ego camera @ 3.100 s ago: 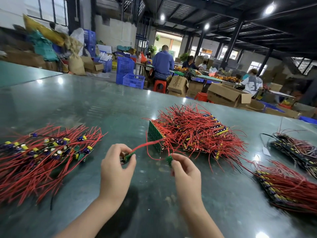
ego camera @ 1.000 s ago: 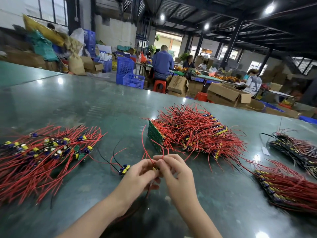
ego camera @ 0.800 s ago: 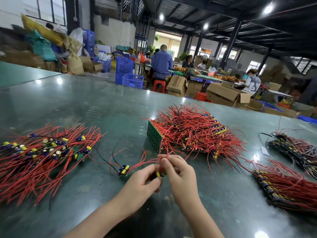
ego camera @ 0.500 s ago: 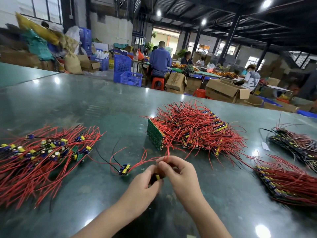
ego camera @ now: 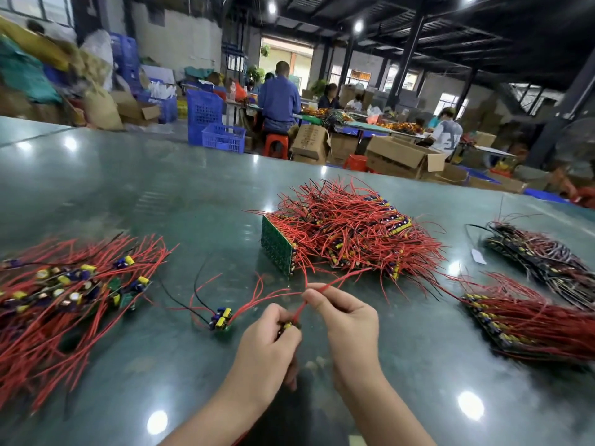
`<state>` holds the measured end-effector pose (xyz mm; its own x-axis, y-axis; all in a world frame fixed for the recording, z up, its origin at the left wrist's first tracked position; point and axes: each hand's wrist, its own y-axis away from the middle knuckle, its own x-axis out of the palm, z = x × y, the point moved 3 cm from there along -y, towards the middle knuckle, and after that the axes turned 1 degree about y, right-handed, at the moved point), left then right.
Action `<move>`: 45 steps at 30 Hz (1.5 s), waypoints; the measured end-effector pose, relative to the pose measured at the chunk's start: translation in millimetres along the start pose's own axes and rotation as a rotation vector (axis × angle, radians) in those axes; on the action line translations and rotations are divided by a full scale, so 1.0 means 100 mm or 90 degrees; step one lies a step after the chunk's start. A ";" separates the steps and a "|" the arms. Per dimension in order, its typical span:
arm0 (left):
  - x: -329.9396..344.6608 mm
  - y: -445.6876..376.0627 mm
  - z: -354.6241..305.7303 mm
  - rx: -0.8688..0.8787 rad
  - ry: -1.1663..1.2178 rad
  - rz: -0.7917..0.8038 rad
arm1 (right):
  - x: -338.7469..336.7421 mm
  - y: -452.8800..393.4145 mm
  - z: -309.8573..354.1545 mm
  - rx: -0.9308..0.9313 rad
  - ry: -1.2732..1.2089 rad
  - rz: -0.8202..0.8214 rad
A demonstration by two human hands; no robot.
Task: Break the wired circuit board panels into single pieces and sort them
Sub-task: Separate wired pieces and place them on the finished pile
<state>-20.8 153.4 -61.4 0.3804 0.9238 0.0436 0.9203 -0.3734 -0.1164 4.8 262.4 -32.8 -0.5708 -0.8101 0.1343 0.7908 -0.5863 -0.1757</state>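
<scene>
Since three seconds ago our hands have closed from well apart to nearly touching, and one freed board (ego camera: 221,318) now lies alone on the table (ego camera: 128,188) between us and the sorted pile (ego camera: 64,284) at left. We curl the left hand (ego camera: 269,341) around a small board piece (ego camera: 287,325), its yellow component just showing between the fingertips, while the right hand (ego camera: 346,317) pinches a red wire (ego camera: 322,286) between thumb and forefinger, the other fingers loosely curled. We hold the piece low, close to the tabletop and close to the body, probably so the snap stays controlled and the lead can be teased clear of the tangle. Whether the piece is already fully separated we cannot tell; the hands hide the joint. Ahead stands the main stack of panels (ego camera: 338,239), its green fibreglass edge (ego camera: 277,249) facing us, dotted with solder points and buried under springy red insulated leads with a few black ones. At right wait two flatter bundles, one red-wired (ego camera: 531,320), one darker (ego camera: 541,252), set apart, we judge, as further stock. Loose boards on the left carry stubby yellow and blue cylindrical capacitors, their wires fanned roughly one way. A glossy green tabletop mirrors the ceiling lamps. Beyond it, workers sit at other benches among cardboard cartons (ego camera: 399,156) and blue plastic crates (ego camera: 222,136).
</scene>
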 end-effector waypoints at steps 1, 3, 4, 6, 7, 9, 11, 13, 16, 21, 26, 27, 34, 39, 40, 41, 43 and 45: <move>0.00 0.01 0.00 -0.002 -0.012 0.002 | -0.01 -0.01 0.00 0.004 -0.003 -0.005; -0.02 0.03 0.00 0.003 -0.038 0.008 | -0.04 -0.04 0.01 0.016 -0.026 -0.021; -0.02 0.05 -0.01 0.011 -0.050 0.013 | -0.07 -0.06 0.01 0.017 -0.034 -0.030; -0.02 0.09 -0.03 0.021 -0.078 0.029 | -0.14 -0.11 0.02 0.009 -0.031 -0.052; -0.02 0.11 -0.04 0.021 -0.089 0.035 | -0.17 -0.13 0.03 0.003 -0.019 -0.061; -0.03 0.13 -0.05 0.023 -0.110 0.041 | -0.21 -0.17 0.04 -0.011 0.023 -0.053; -0.04 0.14 -0.06 0.036 -0.142 0.038 | -0.23 -0.20 0.06 -0.020 0.058 -0.021; -0.06 0.13 -0.05 0.057 -0.171 0.032 | -0.24 -0.21 0.10 -0.036 0.080 0.008; -0.08 0.13 -0.04 0.058 -0.163 0.052 | -0.25 -0.23 0.14 -0.069 0.120 0.041; -0.09 0.08 0.01 -0.011 -0.008 0.067 | -0.28 -0.26 0.16 -0.019 0.079 0.080; -0.07 0.07 0.04 0.029 -0.080 0.066 | -0.37 -0.33 0.10 0.068 -0.018 0.034; -0.08 0.07 0.04 0.044 -0.101 0.055 | -0.39 -0.34 0.11 0.076 -0.035 0.037; -0.09 0.08 0.02 0.055 -0.132 0.069 | -0.49 -0.37 0.19 -0.092 0.097 -0.080; -0.04 0.08 0.01 -0.005 -0.069 0.115 | -0.45 -0.35 0.14 -0.094 0.023 -0.128; -0.06 0.08 0.01 -0.017 -0.044 0.124 | -0.44 -0.34 0.13 -0.098 0.017 -0.138; -0.08 0.07 0.01 -0.028 -0.023 0.132 | -0.43 -0.33 0.11 -0.110 0.019 -0.153; -0.08 0.07 0.01 -0.056 0.037 0.141 | -0.44 -0.33 0.11 -0.136 0.029 -0.159; -0.08 0.05 -0.01 -0.072 0.112 0.105 | -0.44 -0.36 0.09 -0.097 0.014 -0.127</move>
<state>-18.9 143.4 -61.3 0.5272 0.8244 0.2061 0.8450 -0.5343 -0.0243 3.8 319.2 -24.0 -0.7185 -0.6769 0.1596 0.6202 -0.7275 -0.2933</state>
